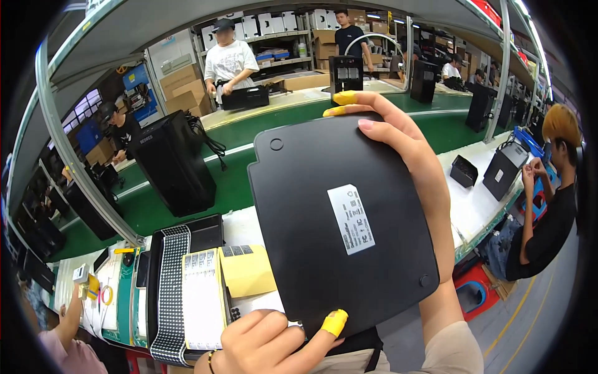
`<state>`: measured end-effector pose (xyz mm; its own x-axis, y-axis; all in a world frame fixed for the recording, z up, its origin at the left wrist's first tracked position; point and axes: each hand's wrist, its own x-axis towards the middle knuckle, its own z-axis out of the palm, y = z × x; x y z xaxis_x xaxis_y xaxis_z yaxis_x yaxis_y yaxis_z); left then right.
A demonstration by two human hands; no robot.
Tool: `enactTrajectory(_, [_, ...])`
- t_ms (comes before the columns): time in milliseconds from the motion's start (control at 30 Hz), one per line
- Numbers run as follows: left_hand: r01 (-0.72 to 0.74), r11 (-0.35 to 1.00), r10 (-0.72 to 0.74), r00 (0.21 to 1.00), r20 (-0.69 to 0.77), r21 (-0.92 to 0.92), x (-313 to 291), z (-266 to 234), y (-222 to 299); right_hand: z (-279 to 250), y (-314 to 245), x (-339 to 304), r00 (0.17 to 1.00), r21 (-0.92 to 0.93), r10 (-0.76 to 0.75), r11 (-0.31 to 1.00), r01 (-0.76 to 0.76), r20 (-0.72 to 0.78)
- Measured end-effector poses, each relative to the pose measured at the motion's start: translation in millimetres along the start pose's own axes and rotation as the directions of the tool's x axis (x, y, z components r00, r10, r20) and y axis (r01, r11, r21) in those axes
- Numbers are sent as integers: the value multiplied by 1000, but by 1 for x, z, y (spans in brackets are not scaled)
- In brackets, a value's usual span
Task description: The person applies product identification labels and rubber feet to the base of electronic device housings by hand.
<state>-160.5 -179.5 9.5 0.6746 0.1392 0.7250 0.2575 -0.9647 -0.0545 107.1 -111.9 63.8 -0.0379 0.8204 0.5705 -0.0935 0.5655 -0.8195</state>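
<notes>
A flat black plastic panel point(299, 212) with rounded corners and a stepped upper-left edge stands tilted in front of me. A white printed label point(351, 219) sits on its face, and round marks show near two corners. My right hand point(398, 134) is closed round its upper right edge, thumb on the face, with yellow wraps on two fingertips. At the bottom edge, my left hand point(268, 343) has curled fingers, and its yellow-wrapped digit presses on the panel's face. Whether small parts lie under those fingers is hidden.
Left of the panel lie a sheet with rows of black dots point(171, 280), white label sheets point(202, 299), yellow backing paper point(246, 271) and a black tray point(205, 232). Black machines point(171, 162) stand on the green conveyor point(243, 168). A co-worker point(548, 206) sits at right; others work beyond.
</notes>
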Motion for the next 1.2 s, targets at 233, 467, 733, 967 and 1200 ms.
enactTrajectory(233, [267,939,-327,888,-324,-216,23,-18,-33,13,1,0,989,273,-42,959,81,-144])
enactTrajectory(467, [88,995,-104,882,-461,-56,85,8,-95,-2,9,4,994,321,-65,943,92,-93])
enactTrajectory(733, [105,994,-86,934,-346,35,100,1,-106,7,13,2,984,335,-74,934,125,-161])
enactTrajectory(967, [-21,951,118,947,-298,309,112,-6,-97,6,7,-3,981,339,-45,934,109,-189])
enactTrajectory(1200, [-26,955,121,945,-306,296,106,-6,-96,8,10,0,983,357,-56,927,116,-175])
